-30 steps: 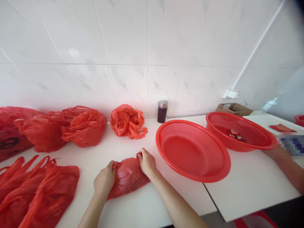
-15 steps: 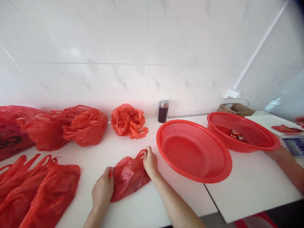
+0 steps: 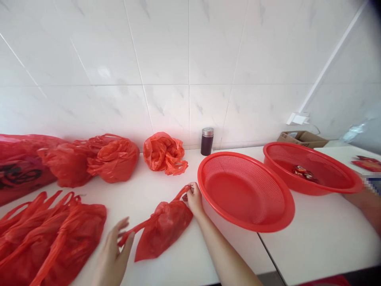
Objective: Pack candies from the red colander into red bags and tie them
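A red plastic bag (image 3: 168, 230) with something inside lies on the white table, gathered at its top. My right hand (image 3: 195, 200) pinches one of its twisted handles at the upper right. The other handle runs out to the left, pulled fairly straight, into my left hand (image 3: 114, 250), where it passes between thumb and fingers. Those fingers are partly spread and a little blurred, curled loosely about the handle. Just right of my right hand stands a red perforated plastic basket (image 3: 235, 194) with nothing visible inside.
Several filled red bags (image 3: 65, 238) lie at the left. More red bags (image 3: 114, 159) and a crumpled one (image 3: 163, 153) line the wall, near a dark flask (image 3: 207, 142). A second red basket (image 3: 321, 178) holds small packets, beside a person's arm (image 3: 361, 206). A cardboard box (image 3: 303, 139) stands behind.
My hands have moved apart, stretching the bag's handles outward and bunching its top. My left hand has shifted left and down. The view has turned slightly left.
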Action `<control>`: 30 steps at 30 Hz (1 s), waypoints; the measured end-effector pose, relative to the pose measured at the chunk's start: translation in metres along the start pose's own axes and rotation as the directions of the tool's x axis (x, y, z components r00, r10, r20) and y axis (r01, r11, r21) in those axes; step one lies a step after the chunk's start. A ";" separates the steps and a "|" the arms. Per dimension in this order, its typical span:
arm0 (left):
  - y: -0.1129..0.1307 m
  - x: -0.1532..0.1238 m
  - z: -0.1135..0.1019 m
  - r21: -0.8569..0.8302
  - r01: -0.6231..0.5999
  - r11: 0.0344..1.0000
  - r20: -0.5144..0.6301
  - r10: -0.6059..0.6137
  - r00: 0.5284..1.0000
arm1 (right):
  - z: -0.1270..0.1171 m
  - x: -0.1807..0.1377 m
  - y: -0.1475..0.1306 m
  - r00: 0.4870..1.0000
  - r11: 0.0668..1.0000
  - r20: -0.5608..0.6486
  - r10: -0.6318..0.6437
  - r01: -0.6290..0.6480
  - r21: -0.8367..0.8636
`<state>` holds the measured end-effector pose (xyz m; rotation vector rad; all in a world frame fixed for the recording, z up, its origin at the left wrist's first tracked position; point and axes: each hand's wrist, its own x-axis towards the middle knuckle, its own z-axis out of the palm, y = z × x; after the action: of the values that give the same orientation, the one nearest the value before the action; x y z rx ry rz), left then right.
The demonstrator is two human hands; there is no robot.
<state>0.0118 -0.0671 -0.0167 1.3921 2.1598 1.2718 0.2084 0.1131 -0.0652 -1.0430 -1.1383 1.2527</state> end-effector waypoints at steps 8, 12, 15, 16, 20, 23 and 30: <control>0.077 0.026 0.047 0.470 -0.306 0.828 0.434 0.085 0.897 | -0.007 -0.008 -0.007 0.993 0.990 0.120 0.013 -0.029 0.138; 0.076 0.031 0.030 0.413 -0.156 0.897 0.432 -0.042 0.901 | -0.012 -0.006 -0.011 0.993 0.983 0.118 0.031 -0.052 0.177; 0.072 0.030 -0.003 0.311 -0.056 0.949 0.301 -0.043 0.953 | -0.017 -0.005 -0.011 0.994 0.975 0.095 0.059 -0.078 0.207; 0.070 0.029 -0.014 0.284 -0.028 0.959 0.250 -0.046 0.967 | -0.019 -0.004 -0.010 0.994 0.973 0.087 0.071 -0.088 0.213; 0.055 0.027 -0.045 0.247 0.041 0.968 0.110 -0.070 0.992 | -0.019 0.000 -0.006 0.988 0.972 0.109 0.109 -0.129 0.195; 0.038 0.032 -0.057 0.327 0.087 0.941 0.044 -0.107 0.993 | -0.018 -0.001 -0.005 0.985 0.979 0.135 0.106 -0.128 0.162; 0.014 0.044 -0.069 0.528 0.147 0.836 -0.052 -0.141 0.989 | -0.018 -0.007 -0.007 0.987 0.993 0.146 0.063 -0.077 0.092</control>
<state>-0.0447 -0.0640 0.0435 1.3591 2.6968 0.6399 0.2274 0.1066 -0.0612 -0.9393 -1.1446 1.4435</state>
